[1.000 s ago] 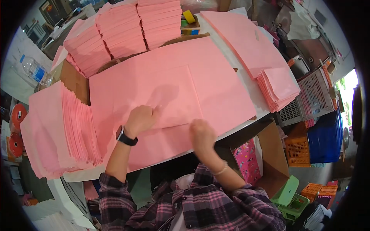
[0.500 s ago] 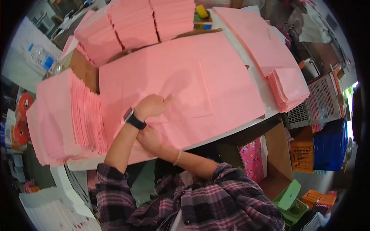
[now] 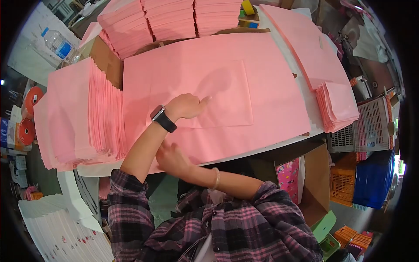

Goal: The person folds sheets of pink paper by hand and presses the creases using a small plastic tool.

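Note:
A large pink paper sheet (image 3: 275, 105) lies spread over the table, with a folded panel (image 3: 222, 94) on top of it. My left hand (image 3: 187, 106), with a black watch on the wrist, is curled into a fist and presses its index finger on the panel's lower left part. My right hand (image 3: 171, 158) reaches across under my left forearm. It rests with fingers apart on the sheet's near edge by the table's front. Neither hand holds anything.
A thick stack of pink sheets (image 3: 74, 113) stands at the left, more stacks (image 3: 166, 19) at the back, another stack (image 3: 338, 107) at the right edge. A water bottle (image 3: 56, 43) is far left. Plastic baskets (image 3: 371, 126) and a cardboard box (image 3: 312, 183) stand right of the table.
My right hand has swept left along the sheet's near edge and now lies under my left forearm. My left hand has stayed pressed on the panel. The camera tilted slightly.

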